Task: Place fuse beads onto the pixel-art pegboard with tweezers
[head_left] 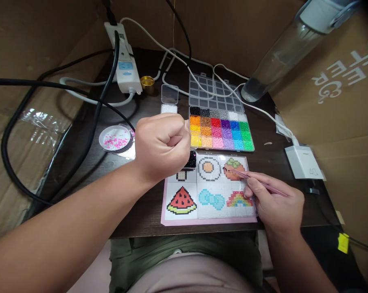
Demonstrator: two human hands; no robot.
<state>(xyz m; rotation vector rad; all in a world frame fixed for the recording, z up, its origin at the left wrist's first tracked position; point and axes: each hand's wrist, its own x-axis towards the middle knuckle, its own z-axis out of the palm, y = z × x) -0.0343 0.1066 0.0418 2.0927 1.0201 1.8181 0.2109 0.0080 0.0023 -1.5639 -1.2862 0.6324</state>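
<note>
My left hand (162,146) is raised in a tight fist above the table, and nothing shows in it. My right hand (274,199) pinches pink tweezers (257,182). Their tips rest at the edge of an orange fruit pattern with green leaves (233,169), by a few dark beads. That pattern lies on a clear pegboard (213,187), along with a ringed egg-like pattern, a blue bow and a rainbow. Under the board is a pattern sheet with a watermelon (181,201), on a pink base (208,221). A small box of black beads (191,159) is partly hidden behind my fist.
Behind the board stands an opened bead case (222,130) with many colours. At left are a white dish of pink beads (115,138) and a power strip (123,61) with trailing cables. A clear bottle (281,53) and a white charger (303,162) are at right. Cardboard walls surround the table.
</note>
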